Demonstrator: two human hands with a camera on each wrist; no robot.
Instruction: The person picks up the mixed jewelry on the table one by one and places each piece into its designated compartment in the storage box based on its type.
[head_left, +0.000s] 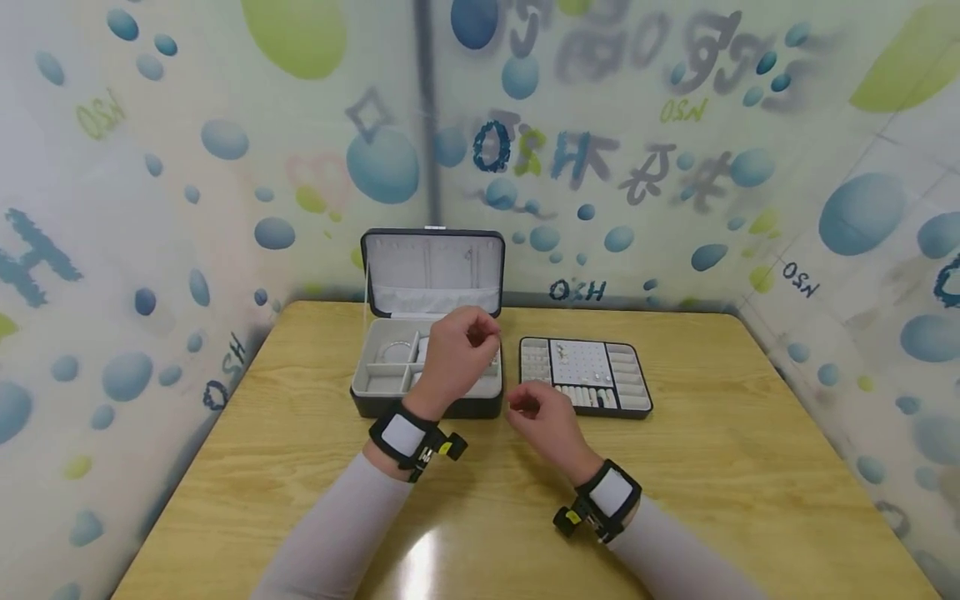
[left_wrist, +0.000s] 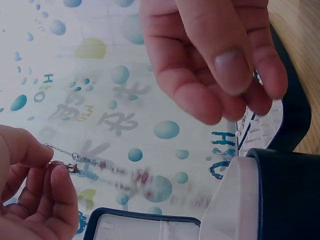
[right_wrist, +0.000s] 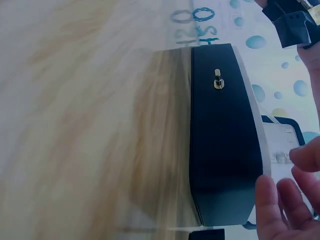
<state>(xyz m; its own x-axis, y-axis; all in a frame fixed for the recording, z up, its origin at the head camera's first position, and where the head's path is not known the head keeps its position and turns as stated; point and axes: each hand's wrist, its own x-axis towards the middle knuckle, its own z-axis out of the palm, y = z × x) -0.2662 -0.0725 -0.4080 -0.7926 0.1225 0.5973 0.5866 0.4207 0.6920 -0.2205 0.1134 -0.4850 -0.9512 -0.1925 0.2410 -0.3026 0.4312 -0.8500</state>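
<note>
My left hand (head_left: 456, 354) is over the open jewelry box (head_left: 427, 408). In the left wrist view, the left hand's thumb and fingers (left_wrist: 35, 190) pinch a thin chain (left_wrist: 142, 176) with reddish beads, which hangs blurred toward the box. Right of the box and lower, my right hand (head_left: 551, 425) is held above the table by the near left corner of a flat jewelry tray (head_left: 633, 411). Its relaxed, bent fingers (left_wrist: 195, 97) show nothing held. In the right wrist view, the right hand (right_wrist: 282, 215) is beside the box's dark front (right_wrist: 225, 135).
The raised box lid (head_left: 435, 267) leans back near the wall (head_left: 637, 208). A round bracelet (head_left: 395, 351) lies in a rear left compartment. Rings and earrings sit in the tray. Both objects stand on the wooden table (head_left: 750, 450).
</note>
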